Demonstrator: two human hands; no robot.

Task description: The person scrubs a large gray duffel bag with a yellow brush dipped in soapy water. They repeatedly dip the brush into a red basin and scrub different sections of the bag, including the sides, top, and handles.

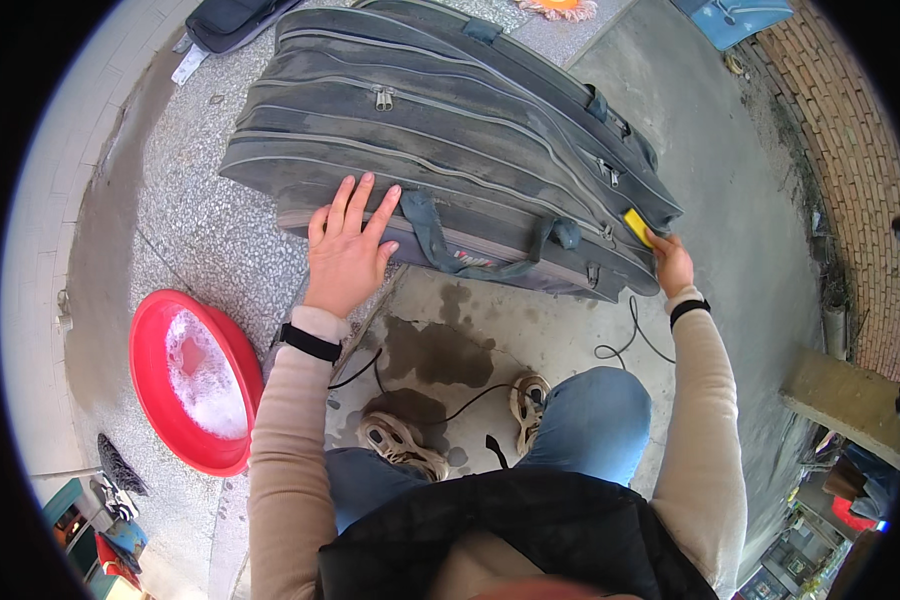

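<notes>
A large grey fabric travel bag (435,127) with several zippers lies across the space before me. It looks dusty and worn. My left hand (349,251) rests flat on its near side, fingers spread, left of a fabric carry strap (439,247). At the bag's right end, my right hand (673,262) grips a small yellow block (637,228), pressed to the fabric; whether it is a sponge or a brush I cannot tell. Part of the block is hidden by my fingers.
A red plastic basin (150,382) of foamy water (217,405) stands at my left; a pinkish piece (192,356) sits in the foam. Thin black cable (465,411) runs by my shoes. A dark bag (232,22) lies far left, a brick wall (840,150) stands right.
</notes>
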